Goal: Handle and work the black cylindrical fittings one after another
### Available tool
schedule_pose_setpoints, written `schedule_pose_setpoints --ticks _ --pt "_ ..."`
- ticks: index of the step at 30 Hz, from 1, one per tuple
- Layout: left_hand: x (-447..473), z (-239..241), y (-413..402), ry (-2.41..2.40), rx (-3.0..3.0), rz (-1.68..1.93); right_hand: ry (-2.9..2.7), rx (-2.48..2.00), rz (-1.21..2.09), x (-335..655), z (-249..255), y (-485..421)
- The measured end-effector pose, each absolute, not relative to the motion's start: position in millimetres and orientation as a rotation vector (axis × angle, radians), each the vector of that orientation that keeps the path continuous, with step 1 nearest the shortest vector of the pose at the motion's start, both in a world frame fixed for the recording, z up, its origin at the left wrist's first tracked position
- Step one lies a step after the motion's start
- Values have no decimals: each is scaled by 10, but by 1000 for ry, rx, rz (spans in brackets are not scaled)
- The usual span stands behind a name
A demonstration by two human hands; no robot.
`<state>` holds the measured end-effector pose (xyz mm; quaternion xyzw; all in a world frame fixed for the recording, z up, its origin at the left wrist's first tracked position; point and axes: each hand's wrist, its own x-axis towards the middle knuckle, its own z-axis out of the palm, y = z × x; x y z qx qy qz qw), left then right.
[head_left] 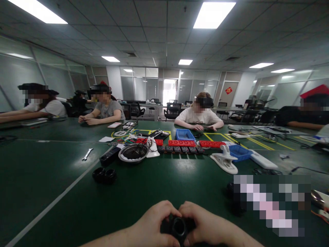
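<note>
A small black part with a round hole (179,226) sits low in front of me at the bottom of the view. My left hand (155,223) is closed around its left side, thumb and fingers pressed to it. From the other side my right hand (203,223) grips the same part, and the fingertips of both hands nearly meet above it. Their fingers hide much of its shape. To the left on the green table (123,206) lies a similar-looking black piece with two round cups (104,175). Another dark object (234,198) lies right of my hands, partly covered by a blurred patch.
Farther out are a wrench (87,154), a round metal dish (133,159), a black box (110,156), red socket strips (182,143), a white clip base (224,163), blue trays (184,134) and tangled cables. Several people sit around the table, one person (199,118) directly opposite.
</note>
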<state>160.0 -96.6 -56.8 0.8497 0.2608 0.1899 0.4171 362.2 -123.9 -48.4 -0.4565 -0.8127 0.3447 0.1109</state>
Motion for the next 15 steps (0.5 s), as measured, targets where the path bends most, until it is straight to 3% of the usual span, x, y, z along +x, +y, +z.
schedule_pose_setpoints --ticks 4,11,15 --pt "1623 -594 -989 714 2148 527 -2282 -1557 902 3553 -578 -1276" --pt "1634 -680 -1004 887 2114 554 -2300 -1720 318 3329 -693 -1346" --pt "1605 -643 -964 846 2123 522 -2344 -1593 447 3378 -611 -1352"
